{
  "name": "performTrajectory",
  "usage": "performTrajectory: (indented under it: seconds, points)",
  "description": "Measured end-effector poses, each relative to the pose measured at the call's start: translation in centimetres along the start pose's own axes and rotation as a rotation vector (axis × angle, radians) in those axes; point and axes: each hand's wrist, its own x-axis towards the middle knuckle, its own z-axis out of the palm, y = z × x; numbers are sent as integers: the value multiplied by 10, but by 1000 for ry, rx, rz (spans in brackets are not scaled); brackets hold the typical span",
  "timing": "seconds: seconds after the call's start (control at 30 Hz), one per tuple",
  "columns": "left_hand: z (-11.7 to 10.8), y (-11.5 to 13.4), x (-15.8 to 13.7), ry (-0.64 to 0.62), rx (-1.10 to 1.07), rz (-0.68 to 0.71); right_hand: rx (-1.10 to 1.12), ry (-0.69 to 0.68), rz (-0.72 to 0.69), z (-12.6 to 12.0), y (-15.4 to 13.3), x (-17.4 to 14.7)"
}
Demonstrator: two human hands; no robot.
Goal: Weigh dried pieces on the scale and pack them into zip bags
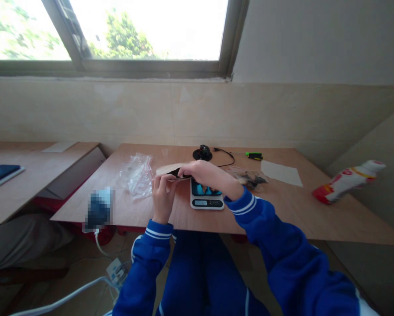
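Both hands meet above the desk, just left of a small white digital scale [207,203]. Between them is a thin, flat, pale thing with a dark part [166,169], perhaps a packet; its kind is hard to make out. My left hand [163,195] pinches its near edge with closed fingers. From the right, my right hand [208,173] reaches over the scale, its fingers closed at the same thing. Bluish and orange shapes show on the scale's dark platform, partly covered by my right hand.
Clear plastic bags [135,177] lie on the left. Behind are a black round-based device [202,152], a cable [229,154] and a green-black screwdriver [254,155]. A bag of dark parts [251,179], white paper [281,173] and a tilted red-white bottle [346,182] are rightward.
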Motion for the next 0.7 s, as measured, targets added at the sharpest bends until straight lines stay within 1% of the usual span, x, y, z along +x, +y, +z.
performTrajectory:
  seconds: [0.1, 0.2, 0.27, 0.3, 0.37, 0.43, 0.5, 0.57, 0.7]
  points:
    - [1, -1, 9, 1, -5, 13, 155, 147, 30, -19, 15, -14]
    - [4, -2, 22, 21, -8, 10, 391, 231, 95, -25, 44, -29]
    - [7, -4, 33, 39, 6, -5, 500, 293, 169, -20, 71, -39]
    - [9, -4, 38, 43, 17, -10, 521, 337, 208, -14, 85, -43]
    - [14, -6, 48, 35, 38, -16, 486, 433, 279, 3, 112, -51]
    - [18, -7, 57, 37, 52, -28, 403, 488, 336, 23, 134, -56]
    - [23, -9, 65, 53, 66, -48, 335, 473, 360, 42, 150, -60]
    - [26, -12, 73, 72, 85, -61, 300, 435, 364, 55, 160, -63]
    - [29, -18, 89, 105, 124, -82, 231, 360, 368, 66, 165, -69]
